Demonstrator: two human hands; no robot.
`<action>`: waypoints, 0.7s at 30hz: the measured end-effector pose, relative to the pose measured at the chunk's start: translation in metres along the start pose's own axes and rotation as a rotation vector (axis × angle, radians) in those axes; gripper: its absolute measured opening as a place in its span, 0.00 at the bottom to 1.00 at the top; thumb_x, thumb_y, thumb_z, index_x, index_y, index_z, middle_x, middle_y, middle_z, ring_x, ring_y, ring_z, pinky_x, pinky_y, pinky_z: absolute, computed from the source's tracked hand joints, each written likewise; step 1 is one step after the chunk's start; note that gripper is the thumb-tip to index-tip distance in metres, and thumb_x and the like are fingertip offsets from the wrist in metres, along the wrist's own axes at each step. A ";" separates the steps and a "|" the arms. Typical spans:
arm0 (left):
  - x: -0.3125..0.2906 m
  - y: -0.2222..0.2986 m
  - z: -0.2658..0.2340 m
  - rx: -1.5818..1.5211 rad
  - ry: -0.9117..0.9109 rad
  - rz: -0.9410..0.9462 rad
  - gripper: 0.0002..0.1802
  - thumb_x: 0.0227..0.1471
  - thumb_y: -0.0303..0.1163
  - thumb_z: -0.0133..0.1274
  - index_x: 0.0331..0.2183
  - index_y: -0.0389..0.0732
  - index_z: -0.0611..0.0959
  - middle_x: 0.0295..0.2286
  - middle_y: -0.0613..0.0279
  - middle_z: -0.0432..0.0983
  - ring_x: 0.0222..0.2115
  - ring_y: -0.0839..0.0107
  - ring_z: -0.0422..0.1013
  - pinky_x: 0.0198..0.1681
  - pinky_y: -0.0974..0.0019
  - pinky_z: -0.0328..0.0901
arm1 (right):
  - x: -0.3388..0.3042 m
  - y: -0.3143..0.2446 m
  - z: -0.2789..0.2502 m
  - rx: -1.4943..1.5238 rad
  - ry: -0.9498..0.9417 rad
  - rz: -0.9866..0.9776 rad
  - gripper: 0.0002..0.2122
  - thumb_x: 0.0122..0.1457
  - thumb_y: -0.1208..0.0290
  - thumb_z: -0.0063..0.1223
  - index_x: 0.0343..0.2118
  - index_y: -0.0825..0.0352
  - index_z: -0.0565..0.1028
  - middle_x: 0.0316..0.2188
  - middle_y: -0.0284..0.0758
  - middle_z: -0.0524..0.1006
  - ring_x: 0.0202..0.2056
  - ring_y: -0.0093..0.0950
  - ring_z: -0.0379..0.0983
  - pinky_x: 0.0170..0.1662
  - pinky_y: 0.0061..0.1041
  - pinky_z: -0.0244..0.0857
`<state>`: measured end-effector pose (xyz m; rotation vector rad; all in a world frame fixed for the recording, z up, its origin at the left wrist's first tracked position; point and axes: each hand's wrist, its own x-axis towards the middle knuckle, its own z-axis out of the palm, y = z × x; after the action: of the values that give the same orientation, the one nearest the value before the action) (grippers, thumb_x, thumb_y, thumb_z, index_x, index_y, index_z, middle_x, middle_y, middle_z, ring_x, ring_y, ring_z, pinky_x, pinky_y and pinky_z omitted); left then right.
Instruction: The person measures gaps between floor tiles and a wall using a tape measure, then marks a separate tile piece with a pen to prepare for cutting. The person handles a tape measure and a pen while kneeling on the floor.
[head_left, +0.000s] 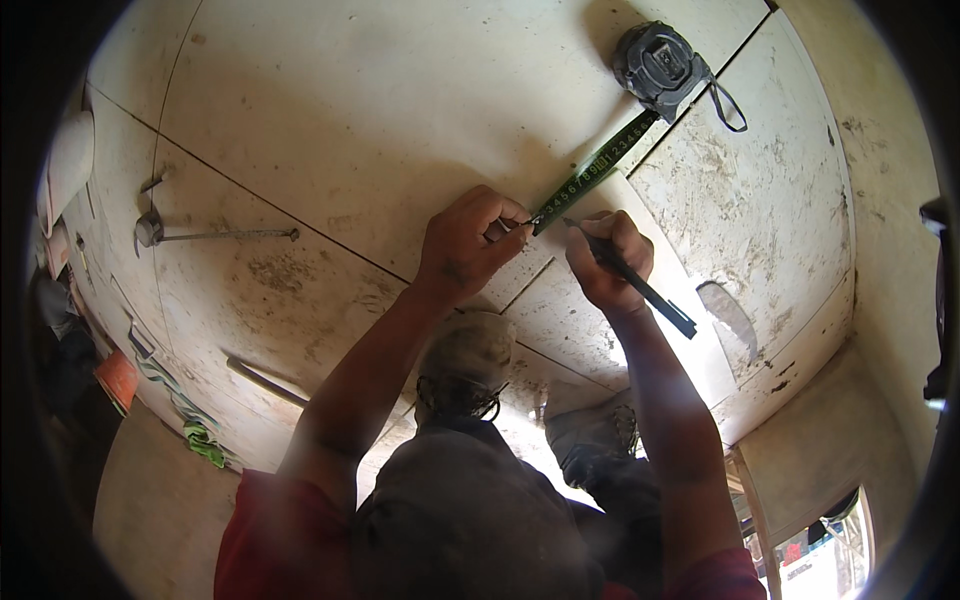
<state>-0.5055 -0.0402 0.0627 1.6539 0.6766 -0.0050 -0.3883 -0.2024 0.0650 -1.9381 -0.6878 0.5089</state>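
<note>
The end of a dark green tape measure blade (598, 170) is pinched in the fingers of my left hand (470, 243). The blade slants up and right to its black case (660, 68), which lies on the floor with its wrist strap looped out. My right hand (612, 262) grips a black pen (650, 290), cap end toward me, its tip beside the blade's lower edge. Beneath the right hand lies a pale flat tile or panel (690, 290), with the blade running by its upper corner.
Large, dirt-smudged floor tiles (330, 110) spread around, with dark joints. Off to the left lie a thin rod with a rounded head (150, 230), a dark bar (265, 380) and a crumpled green cloth or strap (203, 443). My shoe (590, 435) is below my right hand.
</note>
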 end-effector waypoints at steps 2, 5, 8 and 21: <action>0.000 0.001 0.000 -0.007 -0.004 -0.018 0.08 0.49 0.27 0.63 0.32 0.36 0.80 0.30 0.60 0.76 0.28 0.74 0.76 0.32 0.71 0.71 | -0.001 0.001 0.001 0.022 0.000 0.014 0.10 0.50 0.79 0.62 0.27 0.67 0.68 0.20 0.35 0.76 0.20 0.23 0.74 0.24 0.22 0.67; -0.001 0.002 0.000 0.003 -0.006 -0.017 0.09 0.49 0.27 0.63 0.32 0.36 0.80 0.30 0.59 0.76 0.28 0.74 0.76 0.32 0.70 0.71 | -0.001 0.002 0.001 0.017 -0.003 0.011 0.10 0.51 0.78 0.62 0.27 0.66 0.68 0.20 0.35 0.76 0.20 0.23 0.74 0.24 0.23 0.67; -0.001 0.002 -0.001 -0.002 -0.007 -0.029 0.09 0.49 0.27 0.63 0.32 0.35 0.80 0.30 0.59 0.76 0.28 0.74 0.76 0.32 0.70 0.71 | -0.002 0.002 0.001 -0.002 -0.017 0.024 0.10 0.51 0.78 0.62 0.28 0.66 0.68 0.20 0.35 0.76 0.20 0.25 0.74 0.24 0.23 0.68; 0.000 -0.001 -0.001 -0.007 -0.003 -0.009 0.10 0.49 0.28 0.63 0.32 0.35 0.80 0.29 0.59 0.77 0.27 0.74 0.76 0.31 0.70 0.71 | -0.003 0.005 0.003 -0.060 -0.023 0.014 0.11 0.49 0.75 0.62 0.27 0.65 0.67 0.20 0.39 0.77 0.21 0.33 0.77 0.26 0.29 0.71</action>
<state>-0.5064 -0.0396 0.0617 1.6435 0.6809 -0.0121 -0.3912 -0.2040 0.0589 -1.9968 -0.7114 0.5256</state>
